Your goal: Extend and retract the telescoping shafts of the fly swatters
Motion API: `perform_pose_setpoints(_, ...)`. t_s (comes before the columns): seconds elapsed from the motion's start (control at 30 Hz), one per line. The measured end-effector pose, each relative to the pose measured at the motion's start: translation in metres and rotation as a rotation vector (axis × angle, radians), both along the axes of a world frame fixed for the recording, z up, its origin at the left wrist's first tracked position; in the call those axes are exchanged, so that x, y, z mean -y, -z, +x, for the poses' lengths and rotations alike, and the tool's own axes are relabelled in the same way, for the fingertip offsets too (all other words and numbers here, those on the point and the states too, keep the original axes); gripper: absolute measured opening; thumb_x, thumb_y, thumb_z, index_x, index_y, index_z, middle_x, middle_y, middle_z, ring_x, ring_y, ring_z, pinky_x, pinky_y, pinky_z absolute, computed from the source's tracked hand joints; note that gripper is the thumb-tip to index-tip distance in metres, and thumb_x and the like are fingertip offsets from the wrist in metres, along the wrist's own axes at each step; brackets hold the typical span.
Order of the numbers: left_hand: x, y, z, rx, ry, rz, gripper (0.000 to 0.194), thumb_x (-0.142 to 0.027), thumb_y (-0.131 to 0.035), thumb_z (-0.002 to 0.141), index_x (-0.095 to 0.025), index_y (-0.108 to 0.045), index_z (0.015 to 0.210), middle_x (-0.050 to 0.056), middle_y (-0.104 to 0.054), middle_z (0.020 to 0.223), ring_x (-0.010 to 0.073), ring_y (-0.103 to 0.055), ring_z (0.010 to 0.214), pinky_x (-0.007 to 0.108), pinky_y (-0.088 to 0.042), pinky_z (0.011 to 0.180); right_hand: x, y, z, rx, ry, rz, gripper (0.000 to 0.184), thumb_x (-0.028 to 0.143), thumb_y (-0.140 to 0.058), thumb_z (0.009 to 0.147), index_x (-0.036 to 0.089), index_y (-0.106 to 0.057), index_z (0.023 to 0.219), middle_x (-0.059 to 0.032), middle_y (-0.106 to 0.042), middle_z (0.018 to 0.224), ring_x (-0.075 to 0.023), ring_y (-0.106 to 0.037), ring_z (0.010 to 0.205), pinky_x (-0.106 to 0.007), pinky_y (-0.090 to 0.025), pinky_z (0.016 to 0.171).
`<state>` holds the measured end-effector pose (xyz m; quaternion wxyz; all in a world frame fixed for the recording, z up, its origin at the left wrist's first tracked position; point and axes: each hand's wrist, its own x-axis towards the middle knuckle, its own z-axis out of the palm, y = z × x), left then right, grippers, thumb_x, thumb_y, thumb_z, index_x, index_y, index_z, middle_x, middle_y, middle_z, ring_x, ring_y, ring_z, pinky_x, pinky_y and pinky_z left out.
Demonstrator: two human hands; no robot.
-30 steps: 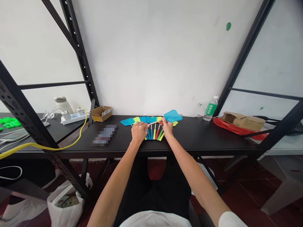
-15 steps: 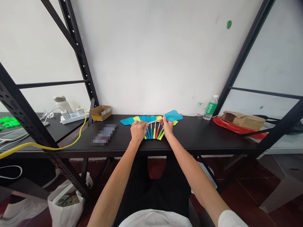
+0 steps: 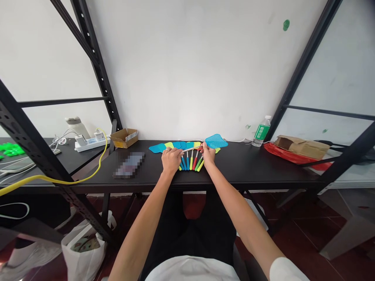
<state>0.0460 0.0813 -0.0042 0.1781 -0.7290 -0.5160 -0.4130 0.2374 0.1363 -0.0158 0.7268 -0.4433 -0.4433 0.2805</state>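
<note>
Between my hands is a fly swatter with a blue mesh head [image 3: 217, 140] and a thin metal rod, held level above the black table. My left hand [image 3: 171, 159] is closed round its handle end, which the fingers hide. My right hand [image 3: 208, 153] pinches the rod close to the head. Beneath lie several more fly swatters fanned out side by side; a red handle [image 3: 195, 164], a blue handle [image 3: 188, 163] and a green handle [image 3: 198, 162] point toward me. Their blue and yellow heads, such as a blue head [image 3: 157, 148], overlap toward the wall.
On the table [image 3: 240, 168], a small cardboard box [image 3: 124, 139] and a blurred flat object [image 3: 129, 165] sit left. A water bottle [image 3: 261, 132] stands right, near a brown paper package [image 3: 301, 147] on red plastic. A yellow cable [image 3: 88, 180] hangs by the left black post.
The held fly swatter has shifted very slightly right and my hands keep their grip. The view tilts a little; the swatters on the table stay put.
</note>
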Motion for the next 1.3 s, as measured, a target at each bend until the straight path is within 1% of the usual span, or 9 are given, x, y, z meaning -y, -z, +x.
perform_pose_setpoints(0.2, 0.0004, -0.0007, 0.0001, 0.012, -0.001, 0.005, 0.026, -0.035, -0.053, 0.097, -0.027, -0.077, 0.101, 0.007, -0.076, 0.098, 0.0289, -0.059, 0.099, 0.040, -0.044, 0.083, -0.0004, 0.0000, 0.0002, -0.028, 0.021, 0.017, 0.053, 0.068, -0.055, 0.081, 0.018, -0.067, 0.070, -0.0034, -0.062, 0.054, -0.0178, -0.060, 0.054, -0.028, -0.045, 0.056)
perform_pose_setpoints(0.37, 0.0008, -0.0015, 0.0019, -0.011, -0.010, -0.015, 0.032, -0.035, -0.047, 0.100, -0.025, -0.077, 0.101, 0.008, -0.076, 0.095, 0.0293, -0.061, 0.098, 0.041, -0.042, 0.082, -0.0008, 0.0005, 0.0012, 0.003, 0.028, 0.007, 0.055, 0.070, -0.053, 0.082, 0.018, -0.067, 0.070, -0.0024, -0.059, 0.052, -0.0174, -0.057, 0.052, -0.028, -0.044, 0.054)
perform_pose_setpoints(0.6, 0.0008, -0.0008, 0.0019, -0.028, -0.025, -0.010, 0.037, -0.038, -0.041, 0.102, -0.024, -0.076, 0.102, 0.010, -0.075, 0.095, 0.0301, -0.061, 0.097, 0.042, -0.038, 0.081, 0.0002, 0.0002, 0.0007, -0.030, 0.030, -0.013, 0.055, 0.069, -0.054, 0.082, 0.018, -0.068, 0.072, -0.0024, -0.059, 0.051, -0.0175, -0.057, 0.052, -0.028, -0.043, 0.052)
perform_pose_setpoints(0.8, -0.0010, 0.0001, 0.0002, -0.022, -0.032, -0.018, 0.028, -0.036, -0.050, 0.098, -0.027, -0.076, 0.101, 0.010, -0.075, 0.100, 0.0304, -0.060, 0.100, 0.043, -0.038, 0.082, 0.0017, 0.0000, 0.0010, -0.057, 0.042, -0.017, 0.054, 0.069, -0.055, 0.082, 0.017, -0.070, 0.076, -0.0032, -0.060, 0.052, -0.0188, -0.058, 0.052, -0.029, -0.042, 0.049)
perform_pose_setpoints(0.9, -0.0010, 0.0003, -0.0001, -0.009, -0.037, -0.010, 0.027, -0.036, -0.051, 0.098, -0.027, -0.076, 0.101, 0.009, -0.075, 0.101, 0.0306, -0.060, 0.101, 0.043, -0.038, 0.082, 0.0014, 0.0004, 0.0015, -0.032, 0.049, -0.008, 0.054, 0.069, -0.054, 0.083, 0.018, -0.070, 0.075, -0.0033, -0.060, 0.052, -0.0190, -0.058, 0.052, -0.029, -0.043, 0.050)
perform_pose_setpoints(1.1, 0.0013, -0.0014, 0.0014, 0.000, -0.031, -0.021, 0.031, -0.035, -0.045, 0.100, -0.026, -0.075, 0.105, 0.010, -0.075, 0.099, 0.0299, -0.062, 0.099, 0.042, -0.036, 0.083, -0.0010, 0.0019, 0.0023, -0.009, 0.052, 0.004, 0.056, 0.069, -0.051, 0.084, 0.018, -0.069, 0.072, -0.0035, -0.060, 0.053, -0.0182, -0.058, 0.052, -0.029, -0.043, 0.053)
perform_pose_setpoints(1.3, 0.0024, -0.0019, 0.0027, -0.015, -0.039, -0.033, 0.035, -0.035, -0.041, 0.102, -0.025, -0.074, 0.104, 0.010, -0.075, 0.097, 0.0292, -0.063, 0.095, 0.042, -0.035, 0.082, -0.0013, 0.0040, 0.0028, -0.021, 0.049, -0.002, 0.054, 0.068, -0.052, 0.084, 0.018, -0.069, 0.073, -0.0026, -0.059, 0.053, -0.0176, -0.056, 0.052, -0.029, -0.043, 0.054)
